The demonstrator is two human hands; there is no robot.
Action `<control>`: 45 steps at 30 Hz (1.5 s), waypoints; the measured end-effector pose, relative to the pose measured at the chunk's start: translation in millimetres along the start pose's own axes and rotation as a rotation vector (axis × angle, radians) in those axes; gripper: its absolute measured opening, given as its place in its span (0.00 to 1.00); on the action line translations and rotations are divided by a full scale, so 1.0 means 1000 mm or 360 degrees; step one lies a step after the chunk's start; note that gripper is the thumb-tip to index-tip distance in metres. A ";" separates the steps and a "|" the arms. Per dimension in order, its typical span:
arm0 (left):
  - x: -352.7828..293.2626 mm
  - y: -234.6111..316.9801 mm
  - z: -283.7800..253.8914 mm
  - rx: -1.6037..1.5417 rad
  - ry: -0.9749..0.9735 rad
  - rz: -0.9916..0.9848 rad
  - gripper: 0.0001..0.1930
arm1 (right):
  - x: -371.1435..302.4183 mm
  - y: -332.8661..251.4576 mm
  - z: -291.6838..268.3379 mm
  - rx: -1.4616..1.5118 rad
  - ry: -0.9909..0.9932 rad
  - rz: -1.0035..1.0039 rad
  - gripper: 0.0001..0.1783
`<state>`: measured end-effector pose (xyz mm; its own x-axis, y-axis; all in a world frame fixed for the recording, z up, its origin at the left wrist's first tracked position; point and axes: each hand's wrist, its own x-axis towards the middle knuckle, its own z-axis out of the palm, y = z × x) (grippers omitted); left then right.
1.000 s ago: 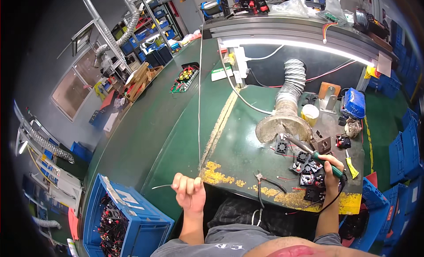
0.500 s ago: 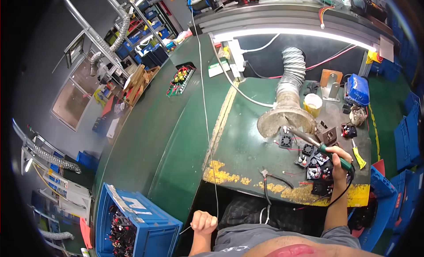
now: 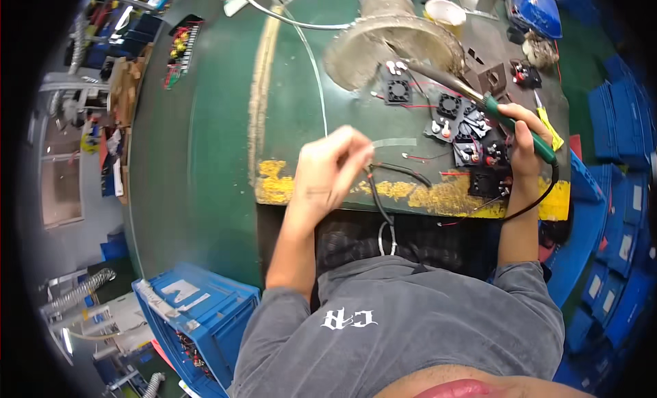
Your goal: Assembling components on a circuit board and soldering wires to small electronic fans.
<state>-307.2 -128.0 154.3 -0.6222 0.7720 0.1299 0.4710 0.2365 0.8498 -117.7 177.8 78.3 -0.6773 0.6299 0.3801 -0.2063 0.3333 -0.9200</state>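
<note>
Thin solder wire (image 3: 316,69), pinched in left hand (image 3: 328,171) above table (image 3: 205,124) front edge, running up across green top; judged light, soft, easily kinked, best held close to free end. Green-handled soldering iron (image 3: 479,97) gripped in closed right hand (image 3: 523,141), tip over small black fans (image 3: 472,134).

Green-handled soldering iron (image 3: 510,121) angled over small black fans (image 3: 472,134).

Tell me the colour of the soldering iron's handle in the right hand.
Green, on the soldering iron's handle; head view shows it.
</note>
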 end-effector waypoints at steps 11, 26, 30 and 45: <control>0.075 -0.075 0.052 0.0167 0.0568 0.0154 0.04 | -0.002 -0.011 0.010 -0.0064 -0.0107 -0.0107 0.24; 0.080 -0.098 0.058 0.0378 0.0708 0.0181 0.05 | 0.002 -0.006 0.020 -0.0161 -0.0401 -0.0119 0.25; 0.081 -0.097 0.059 0.0332 0.0696 0.0153 0.05 | 0.002 -0.005 0.022 -0.0161 -0.0388 -0.0126 0.25; 0.084 -0.098 0.062 0.0319 0.0690 0.0249 0.05 | 0.003 -0.006 0.021 -0.0168 -0.0426 -0.0174 0.25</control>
<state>-366.8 -50.2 50.2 -0.7171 0.5012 0.4843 0.6638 0.2792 0.6939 -133.6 162.8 82.6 -0.8199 0.3840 0.4247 -0.2230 0.4690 -0.8546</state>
